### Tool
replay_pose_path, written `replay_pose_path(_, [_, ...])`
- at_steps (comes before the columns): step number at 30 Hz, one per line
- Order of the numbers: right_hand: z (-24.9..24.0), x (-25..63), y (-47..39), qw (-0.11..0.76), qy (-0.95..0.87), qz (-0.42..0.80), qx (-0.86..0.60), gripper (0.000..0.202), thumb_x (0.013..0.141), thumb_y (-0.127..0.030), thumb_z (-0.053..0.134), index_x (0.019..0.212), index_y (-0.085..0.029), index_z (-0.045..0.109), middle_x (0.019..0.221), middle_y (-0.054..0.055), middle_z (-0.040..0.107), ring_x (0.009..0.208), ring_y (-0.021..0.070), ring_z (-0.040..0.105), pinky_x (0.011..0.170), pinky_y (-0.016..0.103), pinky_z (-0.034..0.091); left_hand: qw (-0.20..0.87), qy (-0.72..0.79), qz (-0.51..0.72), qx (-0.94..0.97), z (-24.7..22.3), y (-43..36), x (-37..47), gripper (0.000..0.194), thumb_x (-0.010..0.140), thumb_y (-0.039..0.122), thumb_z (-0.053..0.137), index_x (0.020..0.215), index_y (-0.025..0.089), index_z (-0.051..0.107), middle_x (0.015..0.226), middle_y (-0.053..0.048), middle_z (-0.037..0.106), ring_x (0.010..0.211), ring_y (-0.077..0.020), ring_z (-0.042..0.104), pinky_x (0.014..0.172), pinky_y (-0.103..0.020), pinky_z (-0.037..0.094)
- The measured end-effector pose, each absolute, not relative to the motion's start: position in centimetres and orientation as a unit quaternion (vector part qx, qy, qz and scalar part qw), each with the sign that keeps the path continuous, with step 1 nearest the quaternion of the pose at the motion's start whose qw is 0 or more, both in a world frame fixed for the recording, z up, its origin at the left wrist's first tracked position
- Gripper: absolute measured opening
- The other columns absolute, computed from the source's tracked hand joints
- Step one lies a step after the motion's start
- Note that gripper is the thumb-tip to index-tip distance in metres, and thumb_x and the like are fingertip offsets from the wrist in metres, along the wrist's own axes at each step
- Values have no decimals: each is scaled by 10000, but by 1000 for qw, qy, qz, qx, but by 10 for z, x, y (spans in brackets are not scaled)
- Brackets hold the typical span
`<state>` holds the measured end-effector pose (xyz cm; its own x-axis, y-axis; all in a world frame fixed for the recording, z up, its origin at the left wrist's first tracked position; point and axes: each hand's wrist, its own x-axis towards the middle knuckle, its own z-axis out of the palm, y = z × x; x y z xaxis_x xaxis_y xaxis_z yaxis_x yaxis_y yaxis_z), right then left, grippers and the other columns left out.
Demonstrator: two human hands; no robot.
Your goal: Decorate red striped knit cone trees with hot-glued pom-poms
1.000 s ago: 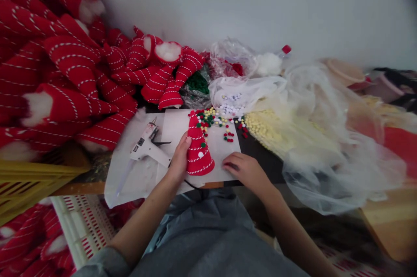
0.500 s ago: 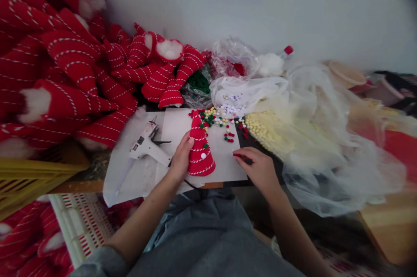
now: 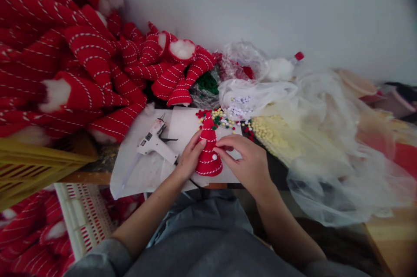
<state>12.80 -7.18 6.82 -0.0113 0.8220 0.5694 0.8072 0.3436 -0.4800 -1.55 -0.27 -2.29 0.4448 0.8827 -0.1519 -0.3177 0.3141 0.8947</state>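
My left hand (image 3: 189,159) is wrapped round the left side of a red stuffed cone (image 3: 207,166) with white striped cord, its narrow end pointing away from me. A white pom-pom (image 3: 214,156) sits on the lower right of the cone. My right hand (image 3: 249,162) is closed in a pinch, fingertips against the cone's right side just above the white pom-pom. The small red pom-pom seen in those fingertips earlier is hard to make out against the red fabric. A white glue gun (image 3: 156,141) lies on its side on white paper (image 3: 180,123), left of the cone.
Loose coloured pom-poms (image 3: 224,121) lie beyond the cone. Clear bags (image 3: 312,112) with yellow and white pom-poms spread on the right. Red striped stuffed cones (image 3: 87,51) pile up on the left, above a yellow crate (image 3: 42,164). A white crate (image 3: 80,216) stands below.
My right hand has moved left from beside the paper's right part to the cone, bringing a small red pom-pom. My left hand keeps its hold. The whole view has shifted slightly.
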Motion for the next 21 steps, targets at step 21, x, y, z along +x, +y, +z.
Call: replay_pose_path(21, [58, 128, -72, 342, -757, 3, -557, 169, 996, -197, 654, 956, -222, 816, 974, 46, 794, 878, 197, 732, 826, 304, 596, 729, 347, 399, 435, -22, -3, -15, 570, 863, 566, 685, 1307, 209, 667, 1396, -103, 697, 1349, -335, 587, 1184, -470, 389])
